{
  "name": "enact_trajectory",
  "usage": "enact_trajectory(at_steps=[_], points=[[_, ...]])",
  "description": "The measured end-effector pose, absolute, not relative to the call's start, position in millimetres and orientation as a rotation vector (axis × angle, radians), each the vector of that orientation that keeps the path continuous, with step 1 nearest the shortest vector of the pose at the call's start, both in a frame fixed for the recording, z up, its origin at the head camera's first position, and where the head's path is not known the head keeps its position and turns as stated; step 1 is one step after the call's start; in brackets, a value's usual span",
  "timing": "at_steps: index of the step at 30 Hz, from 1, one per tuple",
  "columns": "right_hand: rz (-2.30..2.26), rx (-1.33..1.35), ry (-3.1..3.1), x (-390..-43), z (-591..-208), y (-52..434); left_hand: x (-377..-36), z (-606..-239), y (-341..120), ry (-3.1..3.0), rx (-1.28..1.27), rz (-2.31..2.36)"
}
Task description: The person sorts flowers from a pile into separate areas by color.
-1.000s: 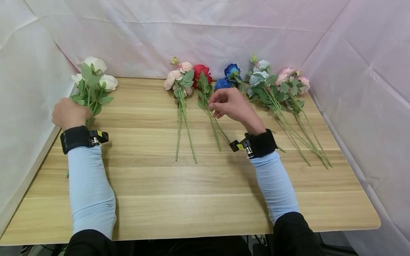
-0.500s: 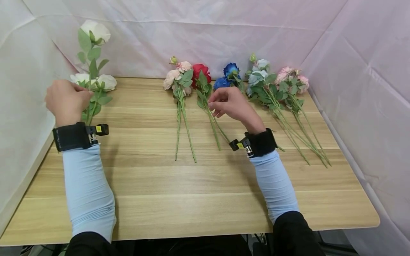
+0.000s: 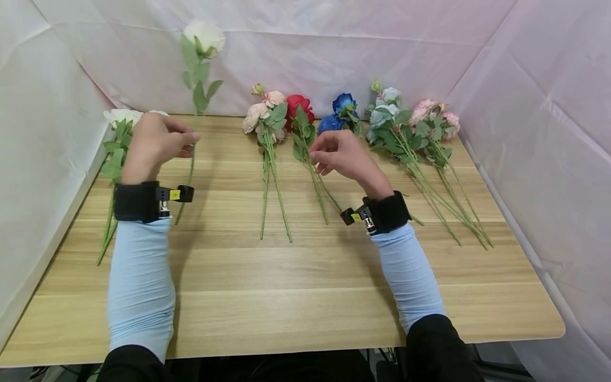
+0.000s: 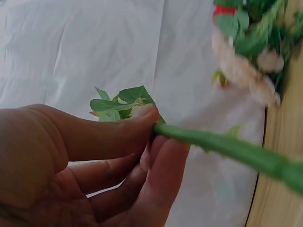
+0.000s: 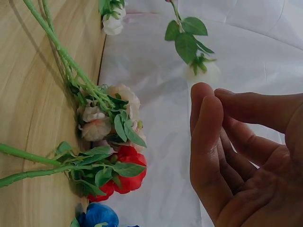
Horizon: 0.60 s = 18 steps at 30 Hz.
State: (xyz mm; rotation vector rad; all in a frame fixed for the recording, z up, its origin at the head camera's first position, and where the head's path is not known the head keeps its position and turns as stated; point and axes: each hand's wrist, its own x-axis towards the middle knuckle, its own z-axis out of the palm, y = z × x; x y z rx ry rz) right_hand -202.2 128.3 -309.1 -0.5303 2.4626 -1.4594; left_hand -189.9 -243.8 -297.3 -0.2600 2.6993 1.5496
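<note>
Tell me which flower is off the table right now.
The white flower whose stem the left hand pinches: it stands upright in the air, while all the other stems, white, pink, red, blue and pale, lie flat on the table.

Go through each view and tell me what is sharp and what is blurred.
Head view: evenly lit and sharp. Left wrist view: left hand sharp, the pinched green stem and pale peach flowers blurred. Right wrist view: crisp, red flower included.

light: bright, even | shadows: soft, faint | blur: left wrist view background, foreground stem
</note>
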Motion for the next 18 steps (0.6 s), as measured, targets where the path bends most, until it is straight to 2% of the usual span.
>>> enact_trajectory(at_steps=[18], points=[[-1.489,-0.552,2.461,-199.3,-315.3,112.4,-178.4,-310.7,-119.2,2.659,0.325,1.289]])
